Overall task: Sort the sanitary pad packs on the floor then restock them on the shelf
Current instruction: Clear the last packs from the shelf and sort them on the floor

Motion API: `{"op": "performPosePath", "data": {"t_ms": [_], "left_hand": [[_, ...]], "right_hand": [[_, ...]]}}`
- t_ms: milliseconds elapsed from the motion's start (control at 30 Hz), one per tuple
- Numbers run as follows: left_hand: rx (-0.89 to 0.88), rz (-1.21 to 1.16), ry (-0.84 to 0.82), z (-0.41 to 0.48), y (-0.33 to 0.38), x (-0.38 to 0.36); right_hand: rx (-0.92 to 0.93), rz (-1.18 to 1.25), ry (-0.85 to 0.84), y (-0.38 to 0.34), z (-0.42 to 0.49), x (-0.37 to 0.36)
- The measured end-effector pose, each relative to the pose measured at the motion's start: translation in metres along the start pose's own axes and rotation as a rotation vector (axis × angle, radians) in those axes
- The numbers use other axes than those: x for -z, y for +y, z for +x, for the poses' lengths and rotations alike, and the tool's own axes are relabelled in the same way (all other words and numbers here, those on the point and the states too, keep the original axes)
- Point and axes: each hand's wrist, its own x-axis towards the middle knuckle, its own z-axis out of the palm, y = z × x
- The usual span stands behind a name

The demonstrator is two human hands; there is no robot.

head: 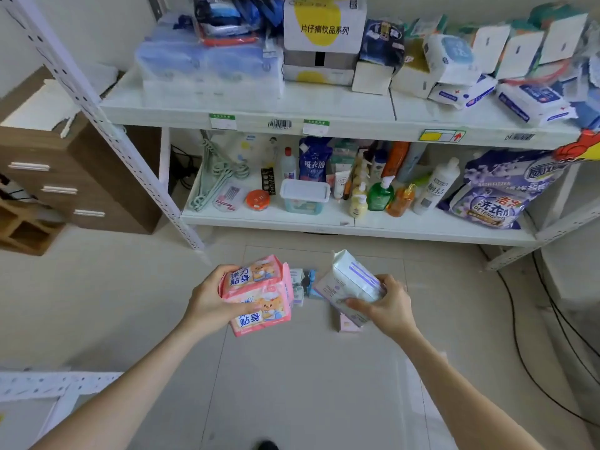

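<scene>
My left hand [211, 303] grips two pink sanitary pad packs [259, 295] stacked together, printed with a cartoon bear. My right hand [386, 306] grips white and lavender pad packs [349, 280] tilted upward. Both hands are raised above the tiled floor in front of the white shelf [246, 107]. Between the hands, small blue and white packs [303, 284] lie on the floor, partly hidden. A small pink pack [345, 324] lies on the floor under my right hand.
The upper shelf board holds tissue packs, boxes and wipes; a bare strip runs along its front. The lower shelf [269, 219] holds bottles, hangers, a tub and detergent bags. A brown drawer cabinet [65, 177] stands left. Black cables [532, 323] trail on the floor at right.
</scene>
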Motion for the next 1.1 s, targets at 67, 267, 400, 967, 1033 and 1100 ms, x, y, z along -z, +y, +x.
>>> {"op": "performPosePath", "data": {"t_ms": [67, 267, 400, 967, 1033, 1100], "left_hand": [[0.004, 0.010, -0.027, 0.024, -0.032, -0.010], [0.065, -0.014, -0.066, 0.086, -0.142, -0.061], [0.087, -0.023, -0.076, 0.125, -0.226, -0.098], [0.149, -0.018, -0.004, 0.225, -0.491, -0.190], [0.137, -0.016, -0.007, 0.228, -0.502, -0.195], [0.123, -0.020, -0.005, 0.229, -0.510, -0.199]], "right_hand": [[-0.021, 0.000, 0.004, 0.023, 0.020, -0.031], [-0.054, -0.044, -0.077, 0.110, 0.087, -0.133], [-0.059, -0.083, -0.126, 0.176, 0.131, -0.205], [0.218, -0.134, -0.205, 0.363, 0.238, -0.432], [0.231, -0.137, -0.203, 0.371, 0.240, -0.444], [0.229, -0.147, -0.196, 0.376, 0.241, -0.452]]}}
